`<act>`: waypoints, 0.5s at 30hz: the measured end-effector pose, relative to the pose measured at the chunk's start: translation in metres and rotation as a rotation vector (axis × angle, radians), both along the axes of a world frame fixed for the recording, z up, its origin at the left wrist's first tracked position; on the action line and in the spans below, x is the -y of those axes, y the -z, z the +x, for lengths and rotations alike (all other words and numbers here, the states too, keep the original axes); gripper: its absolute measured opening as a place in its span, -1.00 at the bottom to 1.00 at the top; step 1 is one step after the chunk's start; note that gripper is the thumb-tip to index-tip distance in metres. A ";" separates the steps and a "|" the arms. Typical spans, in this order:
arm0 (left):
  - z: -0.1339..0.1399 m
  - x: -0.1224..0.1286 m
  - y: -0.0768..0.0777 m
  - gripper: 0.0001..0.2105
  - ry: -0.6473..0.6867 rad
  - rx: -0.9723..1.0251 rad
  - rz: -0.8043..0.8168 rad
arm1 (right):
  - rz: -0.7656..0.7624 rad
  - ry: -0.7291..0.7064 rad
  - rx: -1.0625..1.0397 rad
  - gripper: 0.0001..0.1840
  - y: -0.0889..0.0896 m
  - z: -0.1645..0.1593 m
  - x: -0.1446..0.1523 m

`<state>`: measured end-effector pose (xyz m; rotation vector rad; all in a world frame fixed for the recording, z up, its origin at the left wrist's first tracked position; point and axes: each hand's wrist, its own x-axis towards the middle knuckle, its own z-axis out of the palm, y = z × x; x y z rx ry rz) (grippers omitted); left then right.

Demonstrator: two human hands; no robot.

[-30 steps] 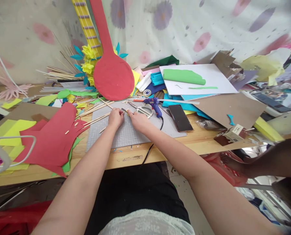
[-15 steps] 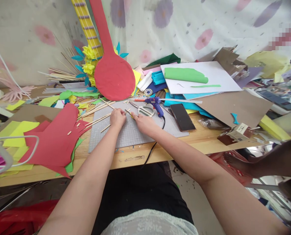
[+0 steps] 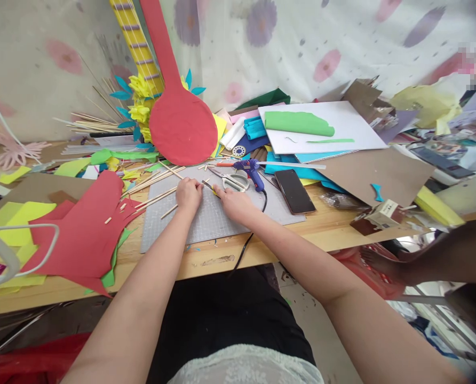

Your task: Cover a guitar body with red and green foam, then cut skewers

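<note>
Over the grey cutting mat [image 3: 153, 234], my left hand [image 3: 189, 194] is closed, with its fingertips pinched together. A thin wooden stick [image 3: 168, 212] runs in under that hand from the left and seems to be what it holds; the rest is hidden by the fingers. My right hand [image 3: 235, 204] grips a yellow utility knife [image 3: 215, 192], its blade pointing left, close to the left fingertips. Just behind the right hand lie scissors [image 3: 238, 182] and a blue glue gun [image 3: 253, 173]. More wooden sticks [image 3: 153, 200] lie to the left of my left hand.
A red paper-covered guitar shape [image 3: 184, 128] stands at the back. A phone [image 3: 294, 191] lies on the mat's right side. Red paper [image 3: 78, 224] covers the table's left. A white board [image 3: 322, 141] with green paper sits at the back right. Another person's foot [image 3: 376, 264] shows at right.
The view has shifted slightly, so the table's things appear a little further left. Both hands keep nearly the same place and grip, the knife still by the left fingertips.
</note>
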<state>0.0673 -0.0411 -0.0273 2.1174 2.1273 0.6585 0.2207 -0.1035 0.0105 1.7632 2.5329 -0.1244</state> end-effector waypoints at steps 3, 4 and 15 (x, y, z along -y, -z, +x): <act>0.002 0.003 -0.002 -0.80 0.001 -0.094 0.036 | 0.016 -0.010 -0.001 -0.39 -0.004 -0.004 0.000; 0.002 0.004 -0.003 -0.79 -0.003 -0.103 0.038 | 0.021 -0.011 0.001 -0.39 -0.006 -0.005 0.000; -0.003 -0.007 0.002 -0.84 -0.009 0.092 -0.037 | 0.012 -0.017 0.044 -0.38 -0.011 -0.012 -0.003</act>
